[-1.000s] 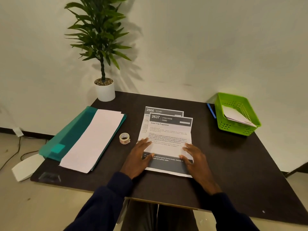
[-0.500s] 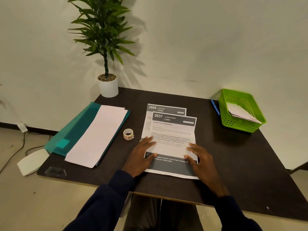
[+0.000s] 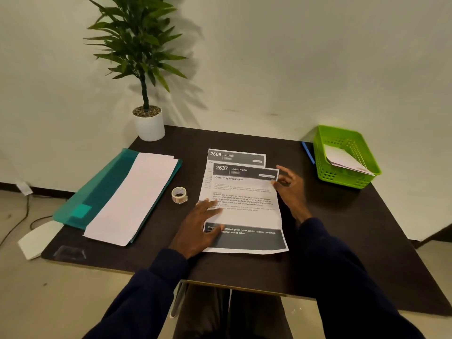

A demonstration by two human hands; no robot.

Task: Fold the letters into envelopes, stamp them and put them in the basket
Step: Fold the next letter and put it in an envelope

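The letter (image 3: 244, 206) lies flat on the dark table (image 3: 354, 228) right under my hands, headed 2637, with a second sheet (image 3: 236, 156) peeking out beyond its far edge. My left hand (image 3: 200, 228) is spread flat, palm and fingers pressing the near left part of the page, gripping nothing. My right hand (image 3: 289, 189) sits at the far right edge with the fingers loosely curled and the tips against the paper's border; whether they have pinched the edge or only touch it, I cannot tell. This is ordinary printer paper, I judge: nearly weightless, limp, smooth enough to slide on the matte tabletop, quick to crease wherever it is bent. So the left palm should serve as the anchor, and the best place to take hold is the far right corner, lifted between thumb and fingertip and brought toward me to make the fold. The printed bands at both ends are dark and solid, the middle pale with fine text. Left of my left hand stands a small roll of stamps (image 3: 179, 195), round and hollow; farther left, long white envelopes (image 3: 132, 199) rest on a glossy teal folder (image 3: 97, 187). Beyond my right hand sits the green lattice plastic basket (image 3: 325, 162), rigid, with an envelope (image 3: 344, 159) inside.
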